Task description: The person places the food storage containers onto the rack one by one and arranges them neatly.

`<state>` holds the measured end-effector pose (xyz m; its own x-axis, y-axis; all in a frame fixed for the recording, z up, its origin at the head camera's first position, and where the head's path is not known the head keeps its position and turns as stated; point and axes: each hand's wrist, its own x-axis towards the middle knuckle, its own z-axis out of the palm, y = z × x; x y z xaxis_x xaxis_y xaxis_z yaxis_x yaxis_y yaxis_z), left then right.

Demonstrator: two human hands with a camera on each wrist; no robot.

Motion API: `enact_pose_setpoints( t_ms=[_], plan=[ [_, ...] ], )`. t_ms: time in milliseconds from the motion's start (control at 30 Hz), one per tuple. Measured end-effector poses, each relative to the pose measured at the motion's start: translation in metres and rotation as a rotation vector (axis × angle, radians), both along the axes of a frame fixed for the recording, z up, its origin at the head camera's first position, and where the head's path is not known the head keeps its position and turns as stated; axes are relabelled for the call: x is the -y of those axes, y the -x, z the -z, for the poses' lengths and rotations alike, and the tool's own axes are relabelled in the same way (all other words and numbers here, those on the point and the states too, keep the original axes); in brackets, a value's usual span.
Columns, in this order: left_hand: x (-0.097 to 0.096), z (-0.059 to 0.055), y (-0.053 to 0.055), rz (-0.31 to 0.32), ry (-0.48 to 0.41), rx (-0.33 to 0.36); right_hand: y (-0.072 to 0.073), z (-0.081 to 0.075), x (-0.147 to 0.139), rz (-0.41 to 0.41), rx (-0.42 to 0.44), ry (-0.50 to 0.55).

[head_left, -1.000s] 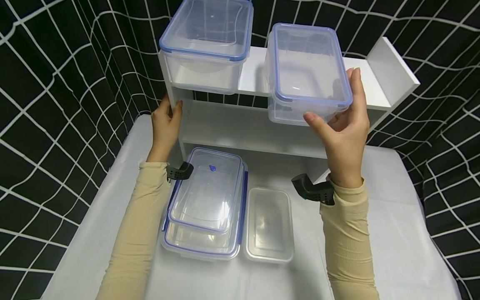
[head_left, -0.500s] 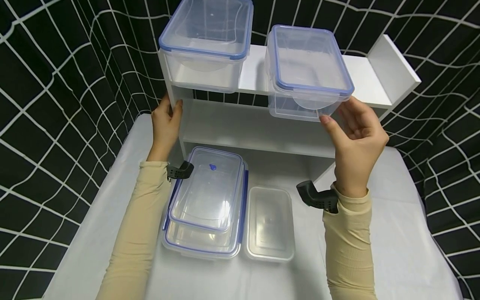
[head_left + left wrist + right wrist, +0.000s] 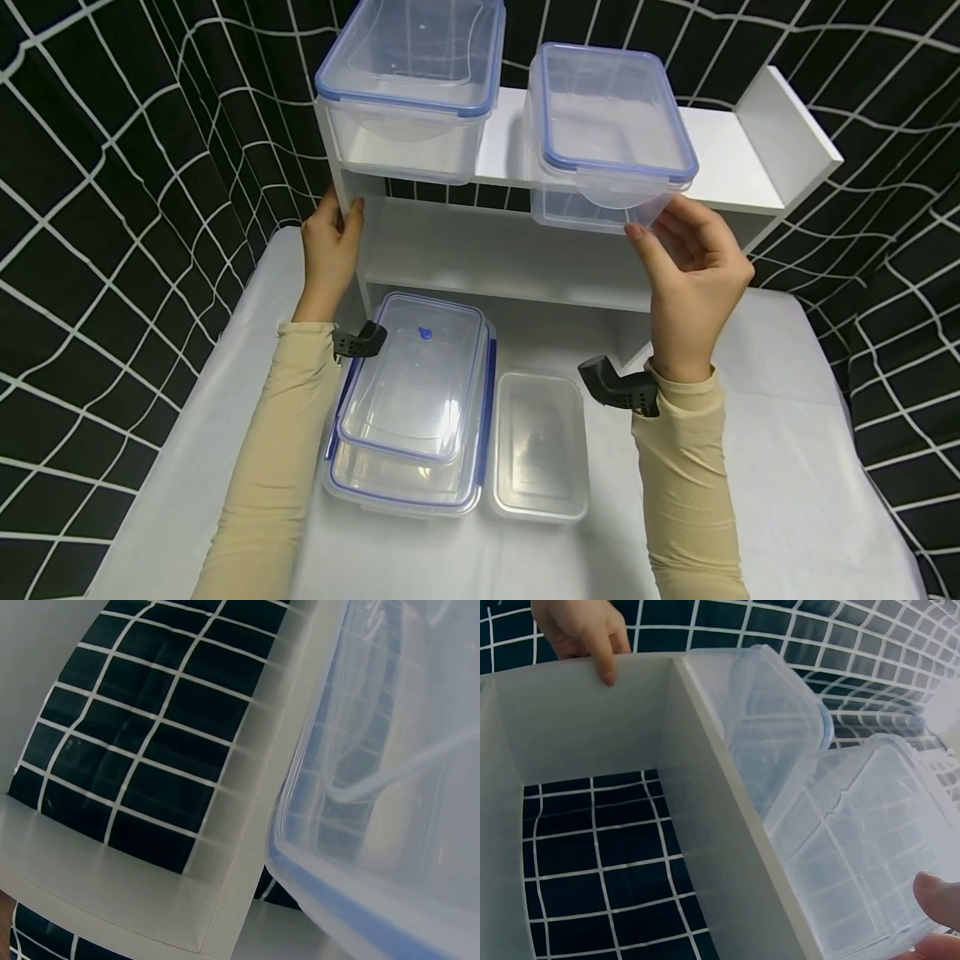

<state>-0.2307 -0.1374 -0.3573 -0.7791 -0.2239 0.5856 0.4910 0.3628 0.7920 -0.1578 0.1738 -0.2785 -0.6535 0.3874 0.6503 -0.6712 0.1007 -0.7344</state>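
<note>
"White cloth (image 3: 795, 417) covers the whole table, doesn't it?"

"What I can see of it, yes, with a few soft creases on the right. Around it hangs a black curtain (image 3: 138, 250) with a white grid, its lines bending with the folds."

"And on the cloth?"

"A white shelf (image 3: 495, 250) at the back, its right end panel rising above the top board. In front lie two flat boxes stacked, the upper lid (image 3: 412, 379) rimmed in blue with a small blue plug. Just beside them is a smaller box (image 3: 540, 446) with a pale, cloudy lid."

"Where's the box being handled?"

"The clear box (image 3: 611, 108) with the blue-edged lid is up at the top board, its front jutting past the board's edge. A bigger box (image 3: 420, 58) stands to its left, a little apart."

"What are the fingers doing?"

"The right hand (image 3: 697, 275) is partly closed, thumb and fingers pinching the clear box's near right corner. The left hand (image 3: 330, 250) grips the shelf's left side panel, thumb on one face, fingers round the other."

"Sleeves?"

"Beige (image 3: 266, 467), both of them."
</note>
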Motion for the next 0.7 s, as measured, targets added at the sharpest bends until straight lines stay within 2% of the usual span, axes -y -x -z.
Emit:
enact_pose_setpoints(
  t_ms=[200,267,567,700],
  plan=[
    [0.000,-0.001,-0.001,-0.011,0.014,-0.005,0.007,-0.001,0.005,-0.031,-0.002,0.017],
    [0.000,-0.001,-0.001,-0.012,0.017,0.000,0.009,-0.001,0.007,-0.048,0.011,0.056],
    [0.000,-0.001,-0.002,-0.003,0.007,0.013,0.015,0.001,0.013,-0.034,0.014,-0.052],
    [-0.001,-0.002,-0.002,-0.003,0.003,0.011,0.015,0.002,0.014,-0.008,0.001,-0.070]
  ],
)
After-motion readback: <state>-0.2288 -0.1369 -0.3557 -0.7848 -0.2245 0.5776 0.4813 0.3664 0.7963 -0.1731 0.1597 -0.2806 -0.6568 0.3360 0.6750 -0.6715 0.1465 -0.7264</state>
